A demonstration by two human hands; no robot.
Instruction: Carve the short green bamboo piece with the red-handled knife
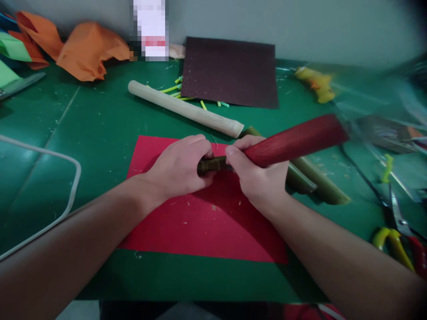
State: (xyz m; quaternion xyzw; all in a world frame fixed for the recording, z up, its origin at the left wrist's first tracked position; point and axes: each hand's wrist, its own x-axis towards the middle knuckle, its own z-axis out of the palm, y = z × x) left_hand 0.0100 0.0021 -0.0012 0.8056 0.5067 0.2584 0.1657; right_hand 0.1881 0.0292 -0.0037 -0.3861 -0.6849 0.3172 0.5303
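My left hand (182, 166) is closed round a short, dark green-brown bamboo piece (215, 165), whose end sticks out toward my right hand. My right hand (258, 171) grips a tool with a thick red handle (296, 138), pointing up to the right. The tool's working end is hidden by my fingers and lies close to the bamboo piece. Both hands are over a red sheet (207, 226) sprinkled with small pale shavings. Just beyond them, a long peeled pale stick (187, 109) lies across the table.
Green bamboo lengths (318, 182) lie right of my right hand. Scissors (396, 226) and a yellow glue gun (316, 84) are farther right. A dark sheet (230, 73) covers yellow-green strips at the back. Orange paper (91, 51) sits back left; a white cable (75, 178) curves at left.
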